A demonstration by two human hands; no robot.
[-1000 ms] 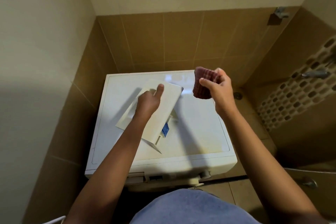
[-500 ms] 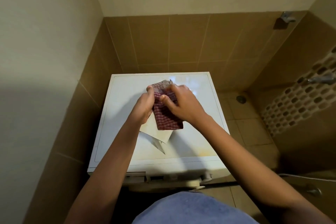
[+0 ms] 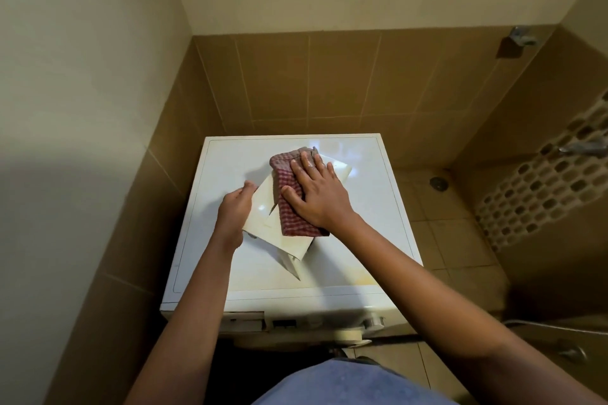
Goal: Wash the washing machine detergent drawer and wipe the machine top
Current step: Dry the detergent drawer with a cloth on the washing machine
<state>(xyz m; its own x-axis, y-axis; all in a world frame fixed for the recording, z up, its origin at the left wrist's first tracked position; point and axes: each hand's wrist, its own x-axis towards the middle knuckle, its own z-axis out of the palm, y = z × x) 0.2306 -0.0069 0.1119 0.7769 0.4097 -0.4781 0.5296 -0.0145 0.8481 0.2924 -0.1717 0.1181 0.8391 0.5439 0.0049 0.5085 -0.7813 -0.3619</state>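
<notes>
While my left hand (image 3: 234,211) gripped the detergent drawer (image 3: 263,219) by its left edge on the machine top (image 3: 371,223), I saw my right hand (image 3: 317,197) spread flat, fingers straight. It pressed the red checked cloth (image 3: 293,222) onto the drawer.

Red checks, cream, glossy white
The cloth (image 3: 290,219) under the right hand (image 3: 317,199) is dark red gingham, the drawer (image 3: 260,219) in the left hand (image 3: 235,210) is cream, and the machine top (image 3: 371,223) is white with yellowish staining.

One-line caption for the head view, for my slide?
Right hand presses a checked cloth on the detergent drawer, held by the left hand, atop the washing machine.
</notes>
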